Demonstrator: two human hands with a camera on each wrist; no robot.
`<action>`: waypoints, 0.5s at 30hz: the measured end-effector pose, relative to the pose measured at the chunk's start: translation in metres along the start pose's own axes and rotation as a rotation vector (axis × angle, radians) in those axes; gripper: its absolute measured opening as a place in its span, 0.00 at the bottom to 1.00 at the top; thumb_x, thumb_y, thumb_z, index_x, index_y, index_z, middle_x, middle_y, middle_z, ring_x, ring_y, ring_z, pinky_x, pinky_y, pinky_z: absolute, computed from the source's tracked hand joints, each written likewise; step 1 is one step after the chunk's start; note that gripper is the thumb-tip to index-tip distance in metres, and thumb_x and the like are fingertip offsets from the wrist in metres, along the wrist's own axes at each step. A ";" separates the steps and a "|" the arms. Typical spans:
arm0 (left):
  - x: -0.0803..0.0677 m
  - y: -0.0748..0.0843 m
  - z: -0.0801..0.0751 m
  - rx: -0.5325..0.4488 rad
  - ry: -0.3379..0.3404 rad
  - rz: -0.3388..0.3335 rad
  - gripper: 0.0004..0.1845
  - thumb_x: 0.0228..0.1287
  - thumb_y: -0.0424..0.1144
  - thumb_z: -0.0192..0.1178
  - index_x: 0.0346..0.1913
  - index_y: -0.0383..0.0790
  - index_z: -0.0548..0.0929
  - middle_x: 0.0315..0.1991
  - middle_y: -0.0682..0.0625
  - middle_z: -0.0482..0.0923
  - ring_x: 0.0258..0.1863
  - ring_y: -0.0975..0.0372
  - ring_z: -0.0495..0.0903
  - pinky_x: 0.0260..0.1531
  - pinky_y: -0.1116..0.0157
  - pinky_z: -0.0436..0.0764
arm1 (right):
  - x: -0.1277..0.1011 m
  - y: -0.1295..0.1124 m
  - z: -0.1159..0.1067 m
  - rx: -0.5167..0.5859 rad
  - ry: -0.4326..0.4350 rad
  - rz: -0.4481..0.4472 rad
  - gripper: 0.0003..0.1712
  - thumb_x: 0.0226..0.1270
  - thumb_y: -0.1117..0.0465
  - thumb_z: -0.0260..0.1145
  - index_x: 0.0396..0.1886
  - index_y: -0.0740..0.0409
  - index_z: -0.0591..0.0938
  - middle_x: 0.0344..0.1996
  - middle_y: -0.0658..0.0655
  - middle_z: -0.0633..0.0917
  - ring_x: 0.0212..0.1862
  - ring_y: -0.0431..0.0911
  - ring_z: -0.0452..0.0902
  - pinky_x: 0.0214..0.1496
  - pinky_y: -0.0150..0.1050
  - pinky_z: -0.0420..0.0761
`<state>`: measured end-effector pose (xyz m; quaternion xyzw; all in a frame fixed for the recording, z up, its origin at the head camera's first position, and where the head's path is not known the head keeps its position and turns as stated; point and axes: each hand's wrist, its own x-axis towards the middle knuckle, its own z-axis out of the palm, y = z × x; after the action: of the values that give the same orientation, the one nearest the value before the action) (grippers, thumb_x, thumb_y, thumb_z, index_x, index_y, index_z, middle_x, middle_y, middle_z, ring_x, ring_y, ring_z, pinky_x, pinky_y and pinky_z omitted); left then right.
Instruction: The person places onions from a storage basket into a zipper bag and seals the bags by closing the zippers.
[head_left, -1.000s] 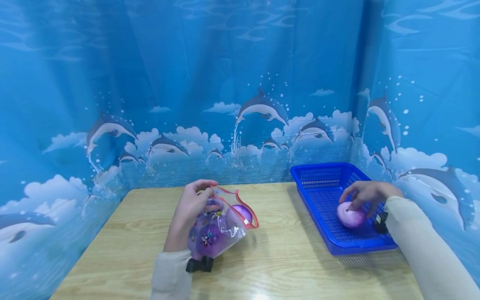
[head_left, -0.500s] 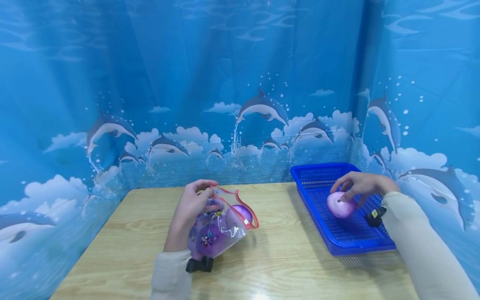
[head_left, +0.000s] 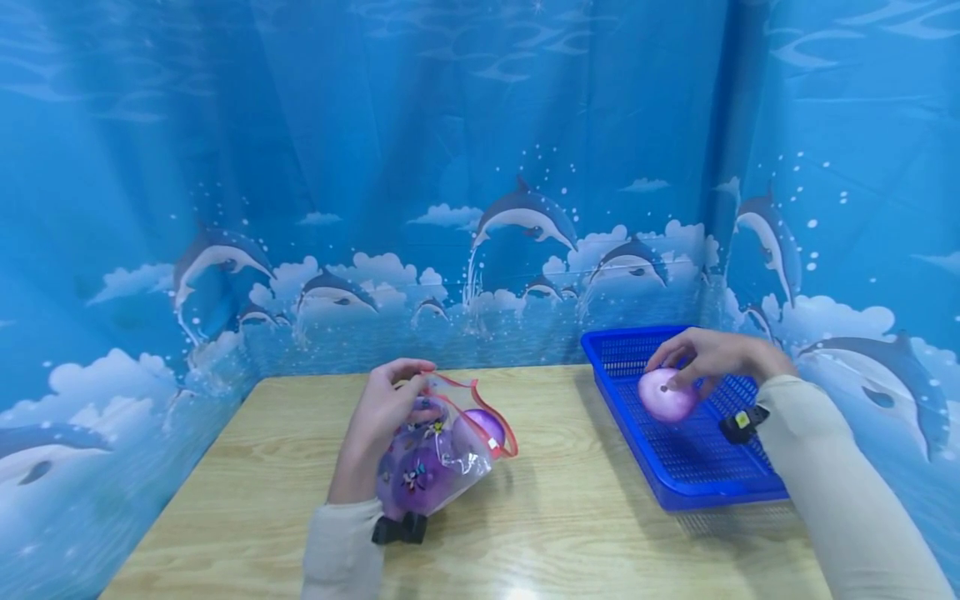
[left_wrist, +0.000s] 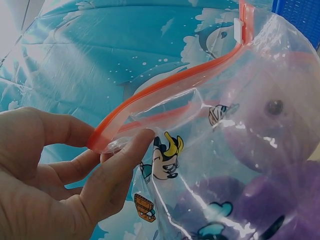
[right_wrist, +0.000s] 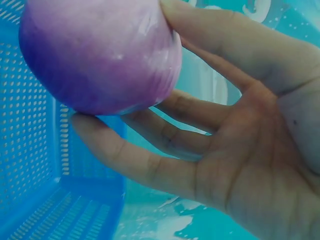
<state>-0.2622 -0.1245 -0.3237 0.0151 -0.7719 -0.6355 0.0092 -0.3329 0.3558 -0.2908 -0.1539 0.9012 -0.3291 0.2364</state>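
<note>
Right hand [head_left: 716, 360]: grasps round pink-purple onion [head_left: 664, 395], now raised leftward above blue plastic mesh basket [head_left: 678, 475].
Left hand [head_left: 382, 412]: unchanged, pinching clear red-zipped bag [head_left: 438, 454] open.

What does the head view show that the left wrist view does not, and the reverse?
Only the head view shows the wooden table, the whole blue basket and the right hand gripping a pink-purple ball above it. Only the left wrist view shows the cartoon prints on the clear zip bag and the left hand's fingers pinching its orange zip strip. Both show the left hand holding the bag with purple balls inside, before the dolphin backdrop.
</note>
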 end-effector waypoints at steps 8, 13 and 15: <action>0.001 -0.001 0.000 -0.003 0.000 -0.002 0.16 0.78 0.34 0.50 0.61 0.37 0.81 0.57 0.37 0.75 0.44 0.54 0.83 0.40 0.62 0.93 | 0.000 -0.022 0.004 -0.066 0.020 -0.063 0.25 0.67 0.59 0.73 0.63 0.56 0.82 0.62 0.67 0.78 0.53 0.52 0.80 0.43 0.47 0.93; 0.001 0.000 0.000 -0.015 -0.001 -0.005 0.16 0.77 0.33 0.50 0.60 0.36 0.81 0.53 0.37 0.75 0.43 0.55 0.83 0.39 0.62 0.93 | 0.004 -0.034 0.008 -0.090 0.024 -0.095 0.23 0.67 0.59 0.73 0.62 0.55 0.83 0.60 0.65 0.80 0.54 0.53 0.80 0.42 0.46 0.93; 0.001 0.000 0.001 -0.015 -0.001 -0.005 0.16 0.77 0.33 0.50 0.61 0.36 0.81 0.53 0.38 0.75 0.43 0.55 0.83 0.39 0.62 0.93 | 0.006 -0.038 0.010 -0.101 0.023 -0.110 0.23 0.67 0.59 0.73 0.61 0.55 0.84 0.60 0.65 0.81 0.54 0.53 0.81 0.42 0.46 0.93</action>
<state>-0.2632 -0.1240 -0.3240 0.0168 -0.7671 -0.6412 0.0074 -0.3280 0.3204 -0.2738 -0.2111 0.9095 -0.2975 0.1993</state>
